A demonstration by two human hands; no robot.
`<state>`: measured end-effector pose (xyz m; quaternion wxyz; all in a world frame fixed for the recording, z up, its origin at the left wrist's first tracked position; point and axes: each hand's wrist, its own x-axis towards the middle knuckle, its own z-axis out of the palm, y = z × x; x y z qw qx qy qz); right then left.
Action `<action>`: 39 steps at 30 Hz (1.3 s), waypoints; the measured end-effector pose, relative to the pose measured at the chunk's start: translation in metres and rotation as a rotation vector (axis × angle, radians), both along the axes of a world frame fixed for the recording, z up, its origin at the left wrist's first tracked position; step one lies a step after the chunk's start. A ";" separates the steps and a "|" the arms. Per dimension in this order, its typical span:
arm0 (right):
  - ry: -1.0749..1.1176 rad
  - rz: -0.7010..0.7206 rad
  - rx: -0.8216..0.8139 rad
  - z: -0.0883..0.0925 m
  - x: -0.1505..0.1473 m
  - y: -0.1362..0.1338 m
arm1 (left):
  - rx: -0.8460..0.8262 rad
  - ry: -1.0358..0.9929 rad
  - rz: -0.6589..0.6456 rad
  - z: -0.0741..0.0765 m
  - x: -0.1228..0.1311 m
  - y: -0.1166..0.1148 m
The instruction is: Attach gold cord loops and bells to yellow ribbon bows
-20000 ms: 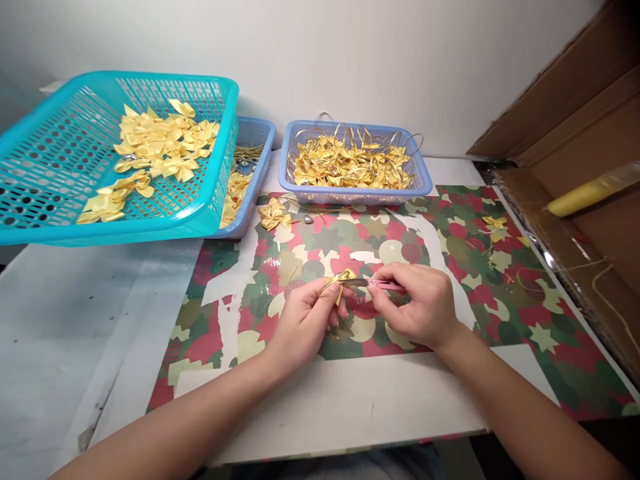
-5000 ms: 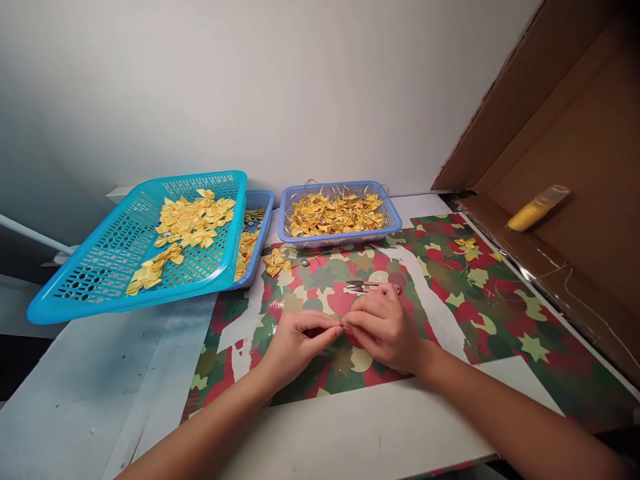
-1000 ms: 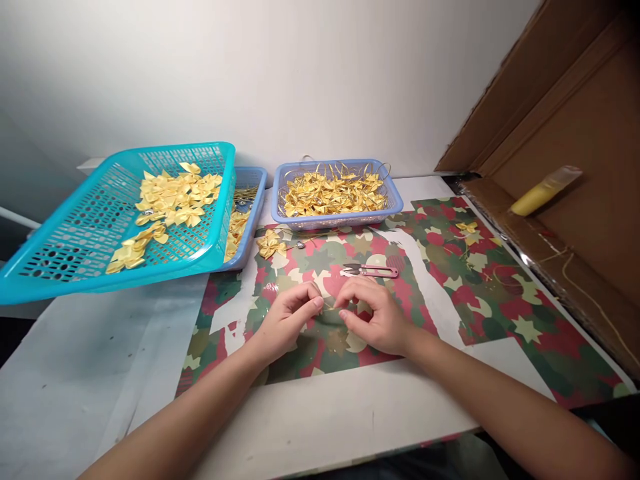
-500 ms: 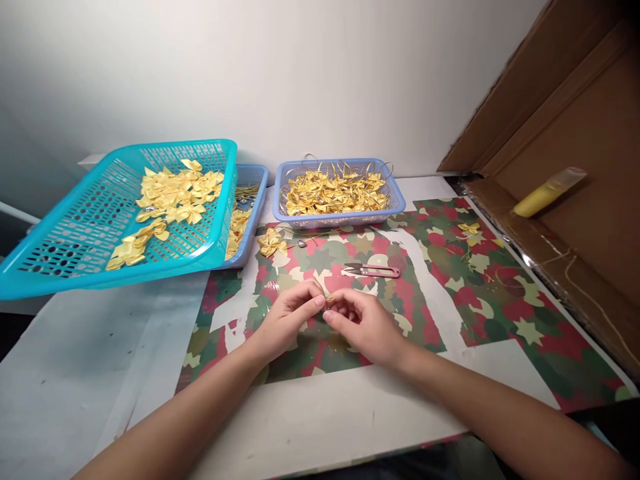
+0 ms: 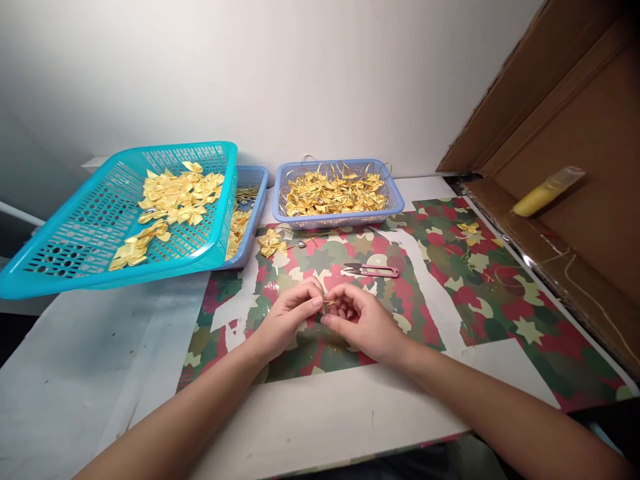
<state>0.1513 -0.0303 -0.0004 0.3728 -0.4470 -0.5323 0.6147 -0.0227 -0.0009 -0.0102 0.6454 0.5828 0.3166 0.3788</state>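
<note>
My left hand [image 5: 287, 317] and my right hand [image 5: 360, 320] meet over the patterned paper [image 5: 450, 293] at the table's middle. Both pinch a thin gold thread [image 5: 328, 303] between thumb and fingertips; the rest of it is hidden by my fingers. Pink thread snips [image 5: 373, 270] lie just beyond my right hand. A single yellow bow [image 5: 273, 243] with a small silver piece lies farther back, near the baskets.
A tilted turquoise basket [image 5: 75, 267] holds several plain yellow bows at left, overlapping a blue basket [image 5: 253, 200]. A second blue basket [image 5: 340, 217] holds bows with gold loops. A cardboard box [image 5: 575, 133] with a yellow spool [image 5: 543, 190] stands at right.
Over the last second my right hand slid left toward my left hand, so the fingertips now nearly touch. Twenty seconds ago my hands held a bow and the snips; the snips now lie on the paper.
</note>
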 end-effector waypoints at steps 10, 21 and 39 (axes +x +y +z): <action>-0.053 0.077 -0.077 0.005 0.003 0.001 | -0.060 -0.043 0.052 -0.003 0.000 0.001; 0.025 0.074 -0.037 0.014 0.013 0.012 | 0.050 0.083 0.000 0.007 0.004 0.000; 0.038 0.064 -0.228 0.015 0.013 0.013 | 0.016 0.118 0.091 -0.001 0.003 0.001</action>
